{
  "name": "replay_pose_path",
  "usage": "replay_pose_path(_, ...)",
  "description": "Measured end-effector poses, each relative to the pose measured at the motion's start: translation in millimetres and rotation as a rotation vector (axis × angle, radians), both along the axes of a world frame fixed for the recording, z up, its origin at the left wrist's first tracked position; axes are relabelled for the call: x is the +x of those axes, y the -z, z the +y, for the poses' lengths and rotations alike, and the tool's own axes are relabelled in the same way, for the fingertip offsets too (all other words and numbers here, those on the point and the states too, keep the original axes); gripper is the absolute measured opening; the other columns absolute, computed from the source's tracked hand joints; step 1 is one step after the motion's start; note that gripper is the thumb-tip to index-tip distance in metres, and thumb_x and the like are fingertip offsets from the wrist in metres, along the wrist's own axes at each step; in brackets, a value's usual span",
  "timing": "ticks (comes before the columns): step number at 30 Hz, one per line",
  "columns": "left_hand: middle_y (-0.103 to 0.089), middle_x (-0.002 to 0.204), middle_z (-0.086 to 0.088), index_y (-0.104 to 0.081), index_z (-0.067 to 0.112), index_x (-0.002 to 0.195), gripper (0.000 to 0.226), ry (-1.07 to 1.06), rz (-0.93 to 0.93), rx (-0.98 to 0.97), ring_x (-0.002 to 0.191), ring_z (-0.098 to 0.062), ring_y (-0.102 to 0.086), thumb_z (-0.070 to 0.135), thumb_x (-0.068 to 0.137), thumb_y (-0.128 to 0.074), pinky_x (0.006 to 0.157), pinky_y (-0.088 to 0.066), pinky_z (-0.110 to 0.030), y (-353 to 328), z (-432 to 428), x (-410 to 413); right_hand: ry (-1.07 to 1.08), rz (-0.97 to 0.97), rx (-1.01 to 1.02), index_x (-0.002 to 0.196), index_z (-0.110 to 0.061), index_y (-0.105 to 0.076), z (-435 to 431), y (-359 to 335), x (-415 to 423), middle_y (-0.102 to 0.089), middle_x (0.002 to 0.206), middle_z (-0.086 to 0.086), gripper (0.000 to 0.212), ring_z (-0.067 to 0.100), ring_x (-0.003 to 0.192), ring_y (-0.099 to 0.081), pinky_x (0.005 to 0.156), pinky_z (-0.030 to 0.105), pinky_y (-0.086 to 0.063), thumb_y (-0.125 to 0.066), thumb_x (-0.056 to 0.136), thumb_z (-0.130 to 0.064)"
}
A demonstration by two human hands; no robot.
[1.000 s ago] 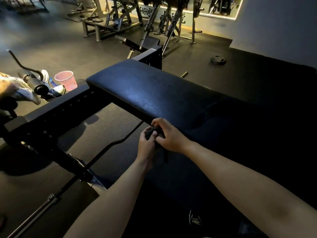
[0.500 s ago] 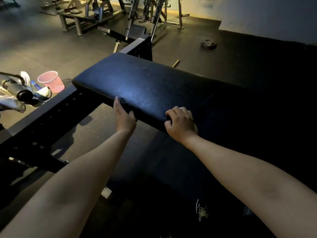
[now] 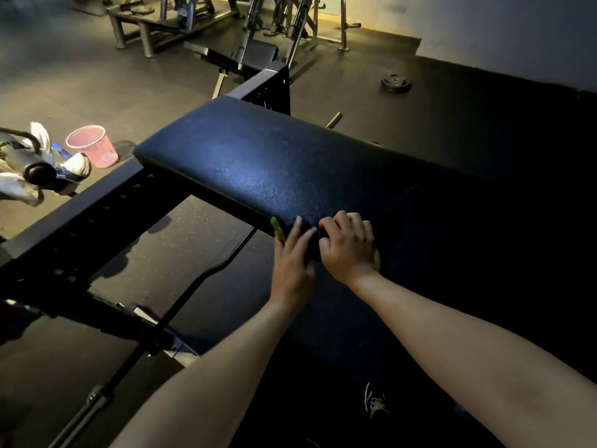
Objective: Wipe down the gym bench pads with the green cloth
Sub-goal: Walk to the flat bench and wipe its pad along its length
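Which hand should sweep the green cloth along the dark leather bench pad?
Probably the left hand: its straight fingers press the green cloth against the near edge of the dark leather bench pad. The right hand rests curled beside it.

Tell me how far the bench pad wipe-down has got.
Done: nothing I can confirm; the bench pad shows no clear wiped streaks in this dim light. In hand: the left hand presses the green cloth against the pad's near edge, with the right hand curled on the edge beside it. Left: probably the broad top and far end, judging by where the cloth sits.
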State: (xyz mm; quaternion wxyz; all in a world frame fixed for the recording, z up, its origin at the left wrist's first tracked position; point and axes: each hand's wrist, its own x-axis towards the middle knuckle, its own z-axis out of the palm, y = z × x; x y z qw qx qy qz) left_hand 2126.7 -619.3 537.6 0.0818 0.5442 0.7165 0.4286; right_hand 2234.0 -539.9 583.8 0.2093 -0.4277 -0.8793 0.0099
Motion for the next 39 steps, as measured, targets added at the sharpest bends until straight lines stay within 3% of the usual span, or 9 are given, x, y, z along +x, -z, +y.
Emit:
replay_pose_path(5, -0.029, 0.162, 0.002, -0.047, 0.019, 0.148, 0.067, 0.182, 0.071, 0.05, 0.154, -0.02, -0.013, 0.001, 0.084, -0.055, 0.122, -0.012, -0.024, -4.1, -9.8, -16.5, -0.004, 0.04, 0.012, 0.094, -0.019, -0.064, 1.4, 1.4, 1.8, -0.06, 0.095, 0.005, 0.03, 0.031, 0.093, -0.056, 0.074, 0.042, -0.044, -0.041, 0.078, -0.029)
replay_pose_path(11, -0.025, 0.163, -0.005, -0.038, 0.012, 0.151, 0.057, -0.276, -0.288, -0.029, 0.152, -0.022, -0.015, 0.005, 0.095, -0.047, 0.125, -0.011, -0.039, -29.5, 31.6, -47.7, -0.021, 0.112, 0.011, 0.09, -0.02, -0.067, 2.9, 4.0, 2.5, -0.06, 0.091, 0.002, 0.029, 0.028, 0.09, -0.057, 0.072, 0.04, -0.044, -0.043, 0.075, -0.026)
replay_pose_path(17, -0.047, 0.151, -0.008, -0.055, 0.009, 0.14, 0.049, -0.224, -0.083, -0.072, 0.145, -0.027, -0.031, 0.004, 0.091, -0.052, 0.122, -0.017, -0.033, -27.7, 35.1, -29.3, -0.026, 0.129, -0.029, 0.088, -0.021, -0.069, 4.2, 0.9, 6.0, -0.061, 0.09, 0.001, 0.031, 0.027, 0.091, -0.058, 0.071, 0.039, -0.044, -0.043, 0.074, -0.027)
replay_pose_path(23, -0.06, 0.138, -0.005, -0.066, 0.011, 0.125, 0.046, -0.136, -0.099, -0.031, 0.136, -0.025, -0.044, -0.001, 0.083, -0.054, 0.117, -0.029, -0.036, -32.5, 14.6, 31.4, -0.192, 0.069, -0.233, 0.104, -0.016, -0.072, 6.3, -25.0, 31.9, -0.067, 0.105, 0.001, 0.032, 0.024, 0.105, -0.057, 0.084, 0.041, -0.048, -0.05, 0.081, -0.019)
replay_pose_path(25, -0.058, 0.14, -0.002, -0.065, 0.014, 0.127, 0.049, -0.095, -0.081, -0.027, 0.136, -0.023, -0.044, 0.0, 0.081, -0.056, 0.117, -0.03, -0.034, -29.7, 7.6, 51.5, -0.278, -0.009, -0.166, 0.108, -0.014, -0.072, 12.8, -29.1, 63.8, -0.066, 0.107, 0.004, 0.029, 0.026, 0.106, -0.056, 0.085, 0.041, -0.049, -0.055, 0.084, -0.016)
replay_pose_path(28, -0.056, 0.143, -0.001, -0.064, 0.016, 0.13, 0.052, -0.006, -0.039, -0.016, 0.138, -0.02, -0.042, 0.001, 0.081, -0.058, 0.119, -0.028, -0.031, -26.1, -1.5, 71.9, -0.142, -0.036, -0.026, 0.112, -0.02, -0.07, 17.1, -23.3, 108.3, -0.06, 0.102, 0.003, 0.028, 0.028, 0.1, -0.053, 0.083, 0.042, -0.043, -0.059, 0.087, -0.026)
replay_pose_path(32, -0.052, 0.145, -0.009, -0.062, 0.007, 0.131, 0.049, -0.112, -0.221, 0.027, 0.137, -0.021, -0.042, 0.002, 0.084, -0.05, 0.119, -0.025, -0.03, -32.8, 7.9, 64.7, -0.106, -0.023, -0.086, 0.112, -0.019, -0.068, 15.6, -14.8, 109.1, -0.06, 0.103, 0.001, 0.03, 0.025, 0.099, -0.053, 0.083, 0.043, -0.045, -0.055, 0.086, -0.028)
replay_pose_path(37, -0.019, 0.165, -0.01, -0.045, 0.007, 0.147, 0.048, -0.418, -0.497, -0.019, 0.151, -0.021, -0.018, 0.004, 0.099, -0.045, 0.114, -0.009, -0.016, -40.0, 31.8, 57.4, -0.117, 0.099, -0.153, 0.105, -0.021, -0.073, 21.1, -15.1, 112.1, -0.061, 0.097, -0.001, 0.03, 0.025, 0.094, -0.055, 0.08, 0.041, -0.047, -0.054, 0.081, -0.021)
replay_pose_path(39, -0.025, 0.163, -0.01, -0.048, 0.008, 0.146, 0.046, -0.437, -0.483, -0.009, 0.151, -0.022, -0.021, 0.005, 0.099, -0.046, 0.117, -0.011, -0.019, -39.5, 38.0, 67.8, -0.121, 0.128, -0.178, 0.104, -0.022, -0.074, 21.9, -16.9, 113.1, -0.061, 0.097, 0.0, 0.031, 0.026, 0.093, -0.054, 0.08, 0.041, -0.046, -0.053, 0.081, -0.017)
